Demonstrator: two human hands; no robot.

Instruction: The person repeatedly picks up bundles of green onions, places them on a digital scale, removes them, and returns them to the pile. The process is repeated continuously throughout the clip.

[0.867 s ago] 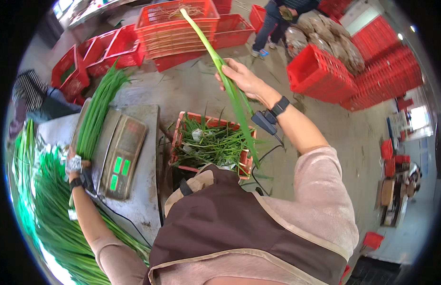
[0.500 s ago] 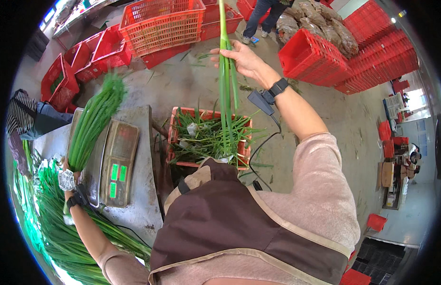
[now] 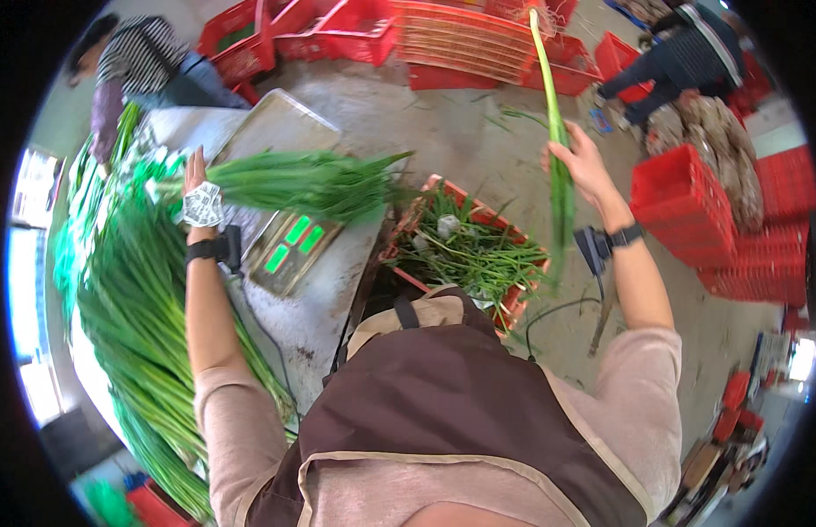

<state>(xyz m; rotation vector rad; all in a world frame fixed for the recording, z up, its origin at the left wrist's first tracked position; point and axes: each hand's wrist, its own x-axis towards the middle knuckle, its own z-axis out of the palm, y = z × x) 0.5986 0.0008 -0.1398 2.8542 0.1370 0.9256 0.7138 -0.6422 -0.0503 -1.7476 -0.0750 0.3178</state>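
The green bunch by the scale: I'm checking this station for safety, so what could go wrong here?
The green bunch crosses in front of the scale in this view, so it could catch there or bend. The dark cord below the right hand runs beside the red crate and might snag if pulled.

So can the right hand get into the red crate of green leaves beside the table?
Probably yes: the right hand is out near the red crate, and I see mostly floor between them. But it's holding a long spring onion, so it may need freeing first.
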